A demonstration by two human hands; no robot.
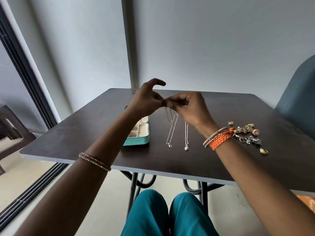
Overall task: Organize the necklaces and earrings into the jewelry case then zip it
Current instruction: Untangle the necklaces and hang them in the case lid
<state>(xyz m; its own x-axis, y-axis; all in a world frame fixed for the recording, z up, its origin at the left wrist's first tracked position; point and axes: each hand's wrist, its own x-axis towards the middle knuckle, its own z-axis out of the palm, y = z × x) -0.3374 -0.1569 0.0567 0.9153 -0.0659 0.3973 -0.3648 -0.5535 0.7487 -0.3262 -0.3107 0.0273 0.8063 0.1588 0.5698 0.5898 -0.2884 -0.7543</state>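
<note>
Teal-clad knees [167, 217] fill the bottom centre of the frame, under the near edge of a dark table [88, 133]. Above the table's middle, the left hand [146, 101] and right hand [189, 106] meet, each pinching the top of a thin silver chain [168, 116] that hangs in a loop between them. Left of centre the teal jewelry case [136, 141] lies open, its lid partly hidden behind the left wrist. Two more necklaces [172, 132] lie stretched out beside it at centre. Earrings and rings [247, 133] sit heaped at the right.
</note>
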